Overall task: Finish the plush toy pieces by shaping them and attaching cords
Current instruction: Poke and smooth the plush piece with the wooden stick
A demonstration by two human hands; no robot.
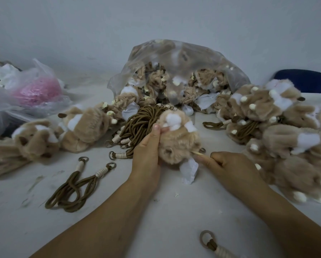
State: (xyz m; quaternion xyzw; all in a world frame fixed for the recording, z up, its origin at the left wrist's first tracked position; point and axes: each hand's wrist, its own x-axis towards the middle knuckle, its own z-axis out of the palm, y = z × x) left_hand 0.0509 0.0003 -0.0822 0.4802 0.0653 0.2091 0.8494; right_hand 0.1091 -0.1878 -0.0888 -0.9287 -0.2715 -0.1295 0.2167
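Over the worktop (156,211), the left hand (146,155) is gripping a plush piece (176,140); the right hand (230,164) is pinching a stick (197,153), apparently shaping it; next, a steady deeper push.

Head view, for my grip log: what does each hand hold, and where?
Left hand grips the plush toy by its left side; right hand pinches a thin stick at its near end.

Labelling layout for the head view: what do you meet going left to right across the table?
pink bundle in a plastic bag → two loose brown cords → left hand → held plush piece → right hand, pinching a thin stick → plush pile
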